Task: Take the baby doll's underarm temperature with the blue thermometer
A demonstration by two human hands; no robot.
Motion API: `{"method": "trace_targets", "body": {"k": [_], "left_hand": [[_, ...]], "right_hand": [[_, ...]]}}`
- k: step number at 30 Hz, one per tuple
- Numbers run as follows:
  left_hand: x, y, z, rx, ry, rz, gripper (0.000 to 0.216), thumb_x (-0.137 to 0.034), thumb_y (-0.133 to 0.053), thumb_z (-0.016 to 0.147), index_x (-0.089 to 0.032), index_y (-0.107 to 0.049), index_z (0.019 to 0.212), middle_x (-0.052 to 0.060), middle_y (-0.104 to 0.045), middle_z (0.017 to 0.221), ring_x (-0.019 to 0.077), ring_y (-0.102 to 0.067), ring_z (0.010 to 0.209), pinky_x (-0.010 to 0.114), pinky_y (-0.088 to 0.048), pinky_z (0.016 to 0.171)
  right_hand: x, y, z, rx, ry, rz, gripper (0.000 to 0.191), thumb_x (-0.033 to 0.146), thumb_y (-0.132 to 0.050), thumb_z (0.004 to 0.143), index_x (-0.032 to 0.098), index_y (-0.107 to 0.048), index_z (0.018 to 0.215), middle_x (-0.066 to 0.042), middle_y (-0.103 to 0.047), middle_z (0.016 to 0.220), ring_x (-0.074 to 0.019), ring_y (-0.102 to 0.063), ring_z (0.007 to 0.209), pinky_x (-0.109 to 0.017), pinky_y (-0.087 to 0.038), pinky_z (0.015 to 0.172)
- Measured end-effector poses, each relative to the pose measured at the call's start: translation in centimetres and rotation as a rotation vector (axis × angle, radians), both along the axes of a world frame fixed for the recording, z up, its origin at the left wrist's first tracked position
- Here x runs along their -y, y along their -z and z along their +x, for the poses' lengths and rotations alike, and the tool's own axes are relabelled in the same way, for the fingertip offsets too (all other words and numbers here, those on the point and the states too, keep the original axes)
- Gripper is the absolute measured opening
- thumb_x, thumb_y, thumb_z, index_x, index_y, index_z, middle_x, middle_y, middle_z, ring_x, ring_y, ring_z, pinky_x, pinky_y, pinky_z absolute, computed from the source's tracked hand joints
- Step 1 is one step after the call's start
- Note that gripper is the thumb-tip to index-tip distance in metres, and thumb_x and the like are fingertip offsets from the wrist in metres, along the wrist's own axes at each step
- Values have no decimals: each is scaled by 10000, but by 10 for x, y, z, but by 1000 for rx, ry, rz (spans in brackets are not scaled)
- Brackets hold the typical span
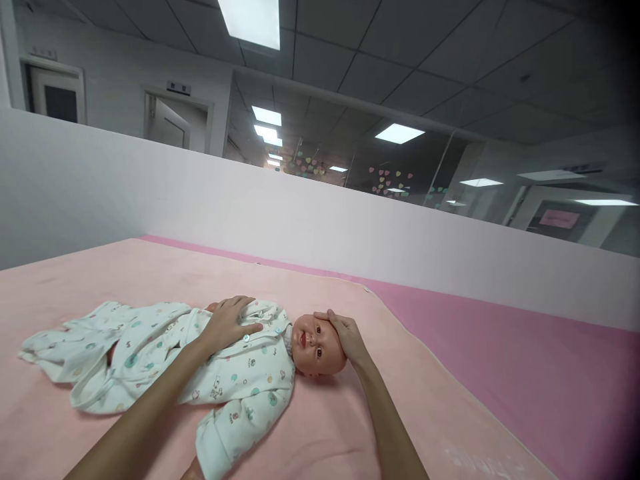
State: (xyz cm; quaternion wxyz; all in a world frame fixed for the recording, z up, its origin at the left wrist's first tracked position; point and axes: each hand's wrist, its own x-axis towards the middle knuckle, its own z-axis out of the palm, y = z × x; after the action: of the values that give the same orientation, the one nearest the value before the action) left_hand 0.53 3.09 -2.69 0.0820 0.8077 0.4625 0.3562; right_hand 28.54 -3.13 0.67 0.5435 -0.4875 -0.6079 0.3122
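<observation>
The baby doll (253,373) lies left to right on the pink blanket (335,430), head (327,360) rightmost. The left hand (227,325) spreads loosely on its chest, gripping nothing visible; the right hand (350,337) cups that head, fingers half-curved.

Illumination is from overhead: a ceiling panel (253,21) at the top burns out to flat white, while the surrounding ceiling (430,73) reads dim grey. The pink sheet (85,273) is lit softly and evenly. A faint, soft-edged shadow lies beneath the doll's head (325,350), which is in acceptable focus. Pale lettering (487,460) at lower right is washed out. Heavy darkening covers the upper-right corner and right edge; the distant door (537,200) appears soft.
</observation>
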Motion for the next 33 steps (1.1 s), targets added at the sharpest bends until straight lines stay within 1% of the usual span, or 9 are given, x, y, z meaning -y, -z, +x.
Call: {"method": "trace_targets", "body": {"k": [6, 12, 15, 18, 22, 25, 29, 31, 33], "left_hand": [[0, 0, 0, 2, -2, -28, 597, -589, -545, 687, -260, -483, 1181, 40, -503, 1225, 285, -420, 1128, 402, -296, 940], [1, -3, -1, 143, 35, -137, 723, -588, -451, 765, -261, -211, 1363, 64, -486, 1243, 286, -392, 1154, 431, -236, 978], [7, -11, -4, 134, 92, -180, 668, -576, -410, 799, -330, -169, 1373, 46, -466, 1264, 280, -374, 1165, 473, -189, 999], [14, -19, -9, 22, 198, -203, 563, -587, -455, 773, -410, -338, 1294, 16, -397, 1324, 294, -296, 1229, 498, -158, 1018], [20, -24, -14, -130, 263, -235, 414, -604, -577, 670, -409, -607, 1034, -23, -289, 1390, 332, -193, 1286, 535, -74, 1043], [20, -24, -14, -112, 258, -239, 352, -586, -598, 659, -374, -661, 932, -30, -289, 1398, 326, -207, 1289, 537, -60, 1053], [19, -25, -14, -4, 229, -269, 313, -563, -525, 728, -322, -669, 867, -37, -353, 1383, 300, -280, 1269, 514, -148, 1053], [18, -26, -14, 65, 202, -276, 319, -550, -481, 760, -309, -659, 868, -37, -412, 1351, 277, -314, 1260, 481, -176, 1059], [18, -27, -14, 135, 182, -295, 341, -541, -426, 792, -308, -647, 906, -35, -459, 1317, 256, -346, 1248, 450, -201, 1060]], "right_hand": [[-1, 2, 1, 9, -5, 11, 422, 517, -516, 769, 163, -688, 920, -95, -641, 1070, -240, -558, 1047, -396, -390, 949], [-3, 3, 4, 42, 76, 98, 516, 484, -533, 773, 293, -462, 1246, -15, -385, 1369, -193, -334, 1267, -391, -231, 1062], [-3, 3, 5, 44, 66, 103, 475, 487, -538, 768, 277, -523, 1194, -19, -440, 1330, -199, -325, 1271, -392, -222, 1066], [0, 2, 4, 34, -31, 9, 388, 499, -546, 753, 200, -675, 964, -71, -606, 1140, -235, -498, 1123, -389, -345, 989], [4, -2, -1, 26, -40, 1, 327, 470, -586, 729, 181, -707, 821, -71, -668, 999, -235, -576, 993, -368, -414, 907], [4, -3, -3, 13, -20, 15, 311, 458, -595, 720, 181, -708, 803, -68, -673, 985, -229, -581, 979, -358, -421, 892], [-1, 2, 0, 24, 39, 52, 307, 438, -597, 712, 168, -698, 818, -77, -677, 965, -233, -589, 953, -364, -437, 861], [-4, 5, 3, 54, 114, 119, 299, 423, -579, 722, 159, -687, 816, -84, -682, 932, -233, -600, 920, -371, -453, 830], [-4, 7, 4, 150, 277, 252, 272, 391, -546, 747, 158, -672, 808, -83, -685, 886, -227, -608, 869, -393, -450, 817]]}}
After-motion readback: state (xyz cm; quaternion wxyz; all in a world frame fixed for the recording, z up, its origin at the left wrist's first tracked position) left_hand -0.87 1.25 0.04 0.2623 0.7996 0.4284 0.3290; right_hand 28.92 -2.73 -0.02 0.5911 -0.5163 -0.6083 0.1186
